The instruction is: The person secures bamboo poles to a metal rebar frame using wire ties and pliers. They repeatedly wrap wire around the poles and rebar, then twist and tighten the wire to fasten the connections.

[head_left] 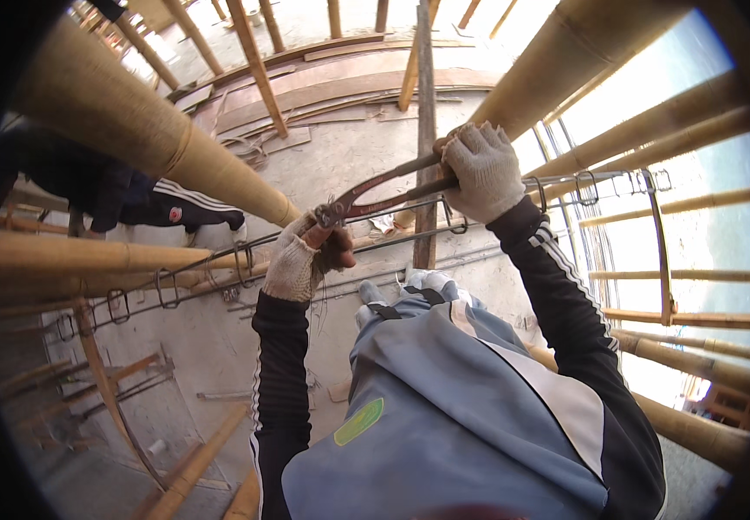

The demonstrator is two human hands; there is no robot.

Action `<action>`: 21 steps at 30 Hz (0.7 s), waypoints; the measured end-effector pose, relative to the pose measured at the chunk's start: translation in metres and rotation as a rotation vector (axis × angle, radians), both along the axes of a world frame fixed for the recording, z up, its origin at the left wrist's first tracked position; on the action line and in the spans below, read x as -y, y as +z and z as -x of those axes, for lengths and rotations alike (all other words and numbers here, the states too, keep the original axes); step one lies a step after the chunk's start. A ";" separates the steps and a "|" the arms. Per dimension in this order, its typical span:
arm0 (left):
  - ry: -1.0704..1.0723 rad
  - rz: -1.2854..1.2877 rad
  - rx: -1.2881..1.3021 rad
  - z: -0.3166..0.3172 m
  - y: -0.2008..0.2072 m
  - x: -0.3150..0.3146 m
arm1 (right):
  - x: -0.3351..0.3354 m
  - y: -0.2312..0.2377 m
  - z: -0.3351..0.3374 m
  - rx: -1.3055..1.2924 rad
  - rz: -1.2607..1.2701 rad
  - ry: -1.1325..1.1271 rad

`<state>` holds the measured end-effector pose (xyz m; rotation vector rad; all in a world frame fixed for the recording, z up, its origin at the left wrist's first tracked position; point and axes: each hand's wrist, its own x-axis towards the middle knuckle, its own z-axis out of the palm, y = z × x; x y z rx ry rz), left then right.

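Observation:
My right hand (pixel 481 170), in a pale knit glove, is wrapped round the dark handles of a pair of long-handled pincers (pixel 372 192). The reddish, worn pincers point left, and their jaws meet my left hand (pixel 300 258). That hand, in a glove with bare fingertips, is closed at the jaws; wisps of thin wire stick out below its fingers. Just under both hands runs a rebar cage (pixel 427 232), long thin bars with square stirrups (pixel 167 289) spaced along them. What the jaws grip is too small to tell.
Thick bamboo poles (pixel 162 143) slope in at upper left and upper right (pixel 583 52). An upright timber (pixel 425 95) stands behind the pincers. Another person's dark trousers (pixel 175 206) show at left. Planks (pixel 340 82) lie on the concrete floor ahead; more bamboo (pixel 678 277) crosses at right.

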<state>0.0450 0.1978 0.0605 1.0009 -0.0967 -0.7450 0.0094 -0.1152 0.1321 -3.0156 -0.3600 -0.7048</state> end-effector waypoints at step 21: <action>0.119 -0.494 0.335 0.047 -0.054 0.223 | 0.166 -0.106 0.261 -0.204 -1.382 -0.241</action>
